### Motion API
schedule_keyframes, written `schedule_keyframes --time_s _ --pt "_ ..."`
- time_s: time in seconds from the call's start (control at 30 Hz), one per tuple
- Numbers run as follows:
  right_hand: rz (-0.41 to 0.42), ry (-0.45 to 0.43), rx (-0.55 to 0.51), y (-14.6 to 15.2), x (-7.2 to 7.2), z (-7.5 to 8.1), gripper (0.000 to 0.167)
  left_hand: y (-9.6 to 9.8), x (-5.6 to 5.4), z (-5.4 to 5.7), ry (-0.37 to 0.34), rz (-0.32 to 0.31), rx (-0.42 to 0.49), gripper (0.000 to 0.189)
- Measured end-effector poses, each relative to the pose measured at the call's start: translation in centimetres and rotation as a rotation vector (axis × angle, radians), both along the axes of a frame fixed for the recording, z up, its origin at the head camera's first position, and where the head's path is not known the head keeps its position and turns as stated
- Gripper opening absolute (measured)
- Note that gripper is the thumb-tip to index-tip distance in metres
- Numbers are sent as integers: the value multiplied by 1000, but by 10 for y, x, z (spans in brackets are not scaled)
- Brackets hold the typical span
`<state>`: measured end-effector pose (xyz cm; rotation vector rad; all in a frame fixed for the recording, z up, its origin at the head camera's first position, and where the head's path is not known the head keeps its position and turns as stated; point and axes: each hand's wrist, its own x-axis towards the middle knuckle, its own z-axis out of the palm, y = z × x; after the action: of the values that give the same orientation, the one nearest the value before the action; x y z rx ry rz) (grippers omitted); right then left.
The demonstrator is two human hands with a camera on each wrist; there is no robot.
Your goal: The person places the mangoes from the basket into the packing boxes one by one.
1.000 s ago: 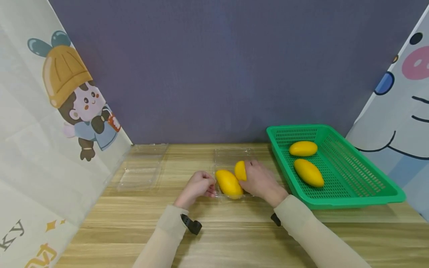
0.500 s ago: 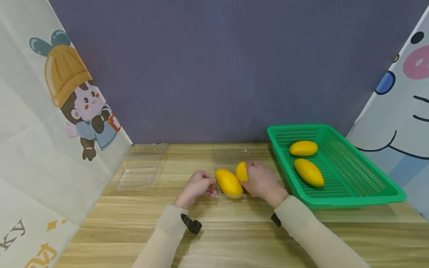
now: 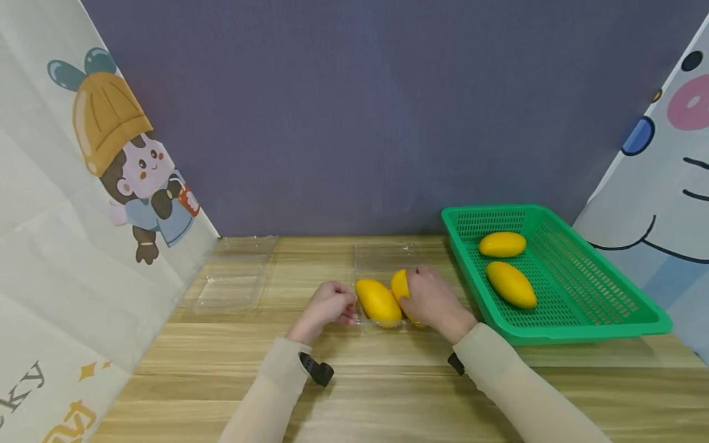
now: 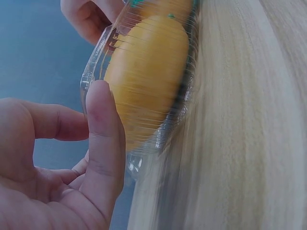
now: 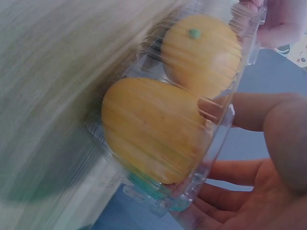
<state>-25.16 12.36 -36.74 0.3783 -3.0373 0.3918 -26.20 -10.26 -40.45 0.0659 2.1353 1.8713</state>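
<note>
Two yellow mangoes lie side by side in a clear plastic clamshell box [image 3: 386, 257] at the middle of the table. The left mango [image 3: 379, 304] fills the left part of the tray. Around the right mango [image 5: 156, 129] curls my right hand [image 3: 434, 301]; its thumb reaches inside the box wall onto the fruit. My left hand [image 3: 330, 304] pinches the box's left rim, its thumb [image 4: 101, 139] against the outer wall in the left wrist view. My right hand hides much of the right mango in the head view.
A green slotted basket [image 3: 554, 335] stands at the right with two more mangoes [image 3: 502, 245] inside. Another clear plastic box [image 3: 232, 289] lies open at the left back. A dark wall [image 3: 332, 123] rises behind the table [image 3: 376, 394].
The right mango has shifted slightly down and to the right under my right hand, so its lower end shows below the fingers. My left hand has stayed at the box rim.
</note>
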Motion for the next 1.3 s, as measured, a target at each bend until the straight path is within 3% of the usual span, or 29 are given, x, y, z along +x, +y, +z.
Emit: schedule_keyframes --time_s 0.97,1.1,1.3 --pt "86 6 50 -7 -1 -1 57 -3 0 2 1 -1 -15 10" --pt "102 -5 32 -6 -2 -1 56 -4 0 2 -6 -1 -22 10" --pt "89 -12 -76 0 -4 0 50 -3 0 2 -8 1 -25 10"
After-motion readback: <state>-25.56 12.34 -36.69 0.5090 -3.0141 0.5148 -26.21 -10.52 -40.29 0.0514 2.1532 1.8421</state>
